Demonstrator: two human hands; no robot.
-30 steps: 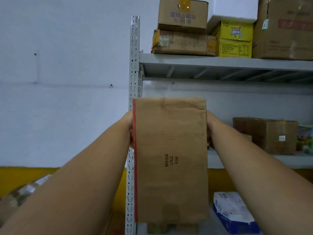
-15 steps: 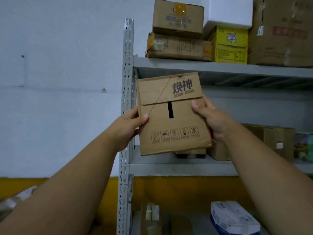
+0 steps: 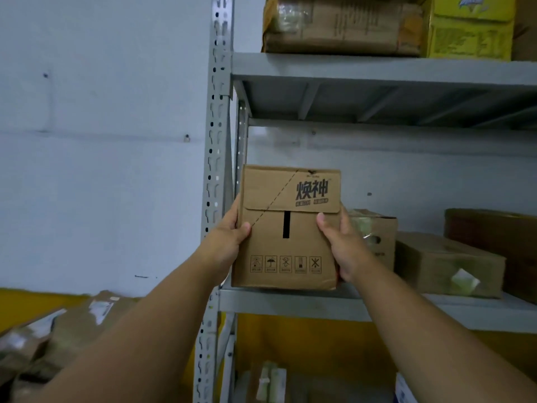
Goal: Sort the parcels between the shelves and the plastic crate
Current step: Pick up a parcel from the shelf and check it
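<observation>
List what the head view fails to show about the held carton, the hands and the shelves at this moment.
- Cardboard carton: its back and its underside face away, so contact with the middle shelf is unclear.
- Left hand and right hand: the fingers behind the carton are hidden.
- Small print under the handling symbols: too small to read.
- Top-shelf boxes: cut off by the upper edge.
- Plastic crate: not in view.
</observation>
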